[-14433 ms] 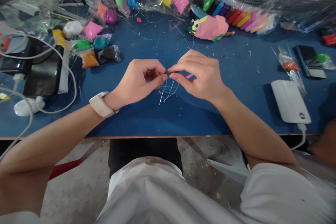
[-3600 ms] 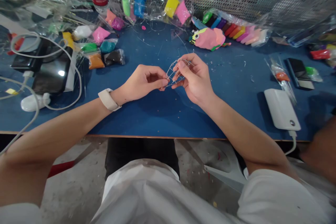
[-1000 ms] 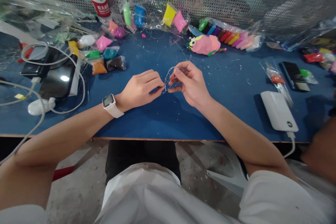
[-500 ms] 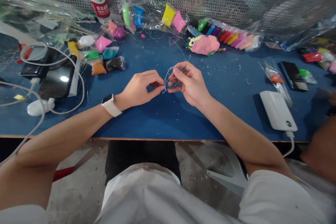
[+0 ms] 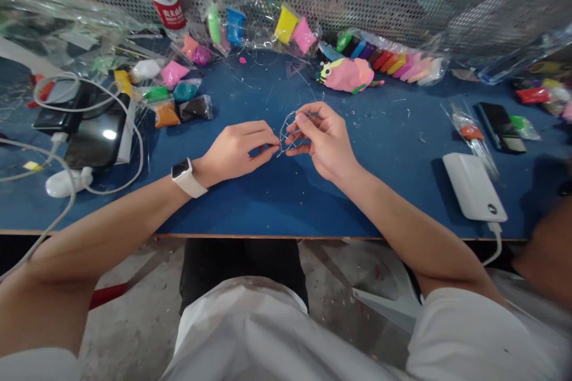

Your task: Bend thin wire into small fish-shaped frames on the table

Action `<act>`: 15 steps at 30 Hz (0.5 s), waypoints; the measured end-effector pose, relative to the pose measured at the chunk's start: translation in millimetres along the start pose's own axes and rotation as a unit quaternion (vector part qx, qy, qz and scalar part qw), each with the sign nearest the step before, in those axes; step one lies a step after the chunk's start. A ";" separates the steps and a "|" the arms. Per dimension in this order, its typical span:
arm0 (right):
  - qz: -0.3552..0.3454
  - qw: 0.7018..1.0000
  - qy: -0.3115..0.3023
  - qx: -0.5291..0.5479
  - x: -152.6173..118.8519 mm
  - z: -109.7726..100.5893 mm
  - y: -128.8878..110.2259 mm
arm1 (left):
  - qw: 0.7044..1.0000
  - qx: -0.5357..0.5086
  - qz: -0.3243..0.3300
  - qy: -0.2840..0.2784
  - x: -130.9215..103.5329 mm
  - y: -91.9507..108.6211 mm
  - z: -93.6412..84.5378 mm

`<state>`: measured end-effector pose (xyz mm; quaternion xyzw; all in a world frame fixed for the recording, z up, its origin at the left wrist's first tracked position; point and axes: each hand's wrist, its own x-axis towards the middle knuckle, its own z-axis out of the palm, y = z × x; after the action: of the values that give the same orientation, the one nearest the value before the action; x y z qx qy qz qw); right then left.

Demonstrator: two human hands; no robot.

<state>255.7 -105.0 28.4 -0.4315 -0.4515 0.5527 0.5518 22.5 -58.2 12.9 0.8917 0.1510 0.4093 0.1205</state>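
Observation:
A thin silvery wire frame (image 5: 283, 131), bent into a rounded shape with cross strands, is held up above the blue table between my hands. My right hand (image 5: 325, 138) grips its right side, thumb against the index finger and the other fingers curled behind. With thumb and fingertips, my left hand (image 5: 245, 147) pinches the frame's lower left edge. Part of the wire is hidden behind the right fingers. Beyond the hands lies a pink clay figure (image 5: 346, 75) with a yellow head and an eye.
Several clay packets, such as a black one (image 5: 196, 108), lie behind my left hand. A water bottle (image 5: 166, 3) stands at the back. Phones and a white cable (image 5: 142, 149) are on the left. At right are a white power bank (image 5: 473, 187) and a phone (image 5: 500, 126).
The wire frame has turned slightly, so more of its cross strands show. Both hands keep their hold, with the left fingers shifted a little.

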 end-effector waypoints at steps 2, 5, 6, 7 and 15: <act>-0.003 1.000 0.000 0.000 0.9 -1.2 0.6 | 0.999 0.030 0.034 -0.002 -1.3 -2.4 0.5; -0.001 1.000 -0.008 -0.003 2.0 -3.0 1.5 | 0.996 0.067 0.055 -0.008 -2.1 -4.7 0.7; 0.002 1.000 -0.012 -0.004 2.3 -3.6 1.8 | 0.996 0.074 0.055 -0.010 -2.0 -4.9 0.7; 0.005 1.000 -0.016 -0.005 2.6 -4.1 2.0 | 0.995 0.079 0.054 -0.011 -1.9 -4.7 0.5; 0.035 0.999 -0.040 -0.001 3.8 -6.5 2.0 | 0.999 0.040 0.010 -0.013 -1.7 -0.2 -2.2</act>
<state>261.5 -101.0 25.1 -0.4255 -0.4582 0.5877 0.5134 19.7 -58.5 13.0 0.9025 0.1568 0.3925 0.0826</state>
